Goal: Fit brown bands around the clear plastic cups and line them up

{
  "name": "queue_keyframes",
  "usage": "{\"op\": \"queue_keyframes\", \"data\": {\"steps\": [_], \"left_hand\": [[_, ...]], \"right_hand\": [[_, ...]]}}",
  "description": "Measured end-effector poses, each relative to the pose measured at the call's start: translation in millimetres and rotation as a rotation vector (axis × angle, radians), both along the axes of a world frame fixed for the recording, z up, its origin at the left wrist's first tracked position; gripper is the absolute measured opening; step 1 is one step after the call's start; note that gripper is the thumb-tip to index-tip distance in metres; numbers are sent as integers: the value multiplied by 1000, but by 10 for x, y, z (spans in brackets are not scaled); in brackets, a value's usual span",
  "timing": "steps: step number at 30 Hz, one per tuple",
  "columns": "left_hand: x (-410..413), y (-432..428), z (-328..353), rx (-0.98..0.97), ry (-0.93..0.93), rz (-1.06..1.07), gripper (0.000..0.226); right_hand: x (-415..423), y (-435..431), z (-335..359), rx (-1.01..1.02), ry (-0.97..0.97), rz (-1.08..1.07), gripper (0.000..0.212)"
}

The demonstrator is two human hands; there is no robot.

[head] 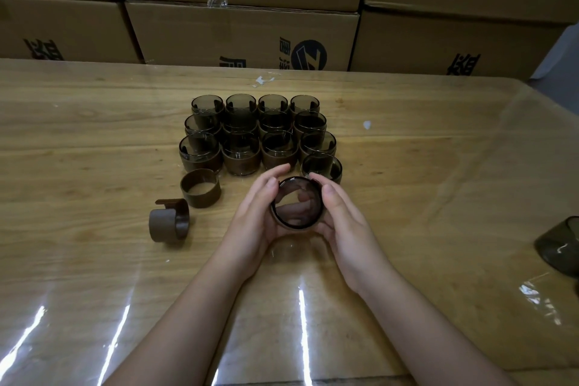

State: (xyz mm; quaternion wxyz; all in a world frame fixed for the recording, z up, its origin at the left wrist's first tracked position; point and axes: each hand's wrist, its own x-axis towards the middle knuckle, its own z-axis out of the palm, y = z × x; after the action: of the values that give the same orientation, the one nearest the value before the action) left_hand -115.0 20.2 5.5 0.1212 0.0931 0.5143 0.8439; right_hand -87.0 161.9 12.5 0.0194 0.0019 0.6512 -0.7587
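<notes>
grip: your left hand, right hand clasp the cup | risk: uneven push cocks its brown band

Smoky clear cup tilted mouth-up at centre, banded cups in rows just above, upright band and tipped band centre-left, bare cup at right edge

The film-covered wooden table bears banded cups in rows just beyond the left hand, two loose brown bands to its left, and one bare cup well right of the right hand.
</notes>
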Motion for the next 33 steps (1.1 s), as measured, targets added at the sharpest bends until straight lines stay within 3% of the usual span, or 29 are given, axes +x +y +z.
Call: {"op": "queue_keyframes", "data": {"steps": [17, 21, 28, 33], "left_hand": [[6, -63, 19, 153, -5, -139, 39], [-5, -40, -9, 123, 21, -117, 40], [57, 99, -67, -290, 108, 73, 58], [92, 118, -59, -261, 142, 54, 43]], "right_hand": [[-38, 98, 57, -447, -111, 89, 45], [-37, 84, 61, -411, -66, 71, 39], [-37, 133, 117, -230, 156, -68, 40], [-7, 108, 52, 97, 360, -81, 43]]}}
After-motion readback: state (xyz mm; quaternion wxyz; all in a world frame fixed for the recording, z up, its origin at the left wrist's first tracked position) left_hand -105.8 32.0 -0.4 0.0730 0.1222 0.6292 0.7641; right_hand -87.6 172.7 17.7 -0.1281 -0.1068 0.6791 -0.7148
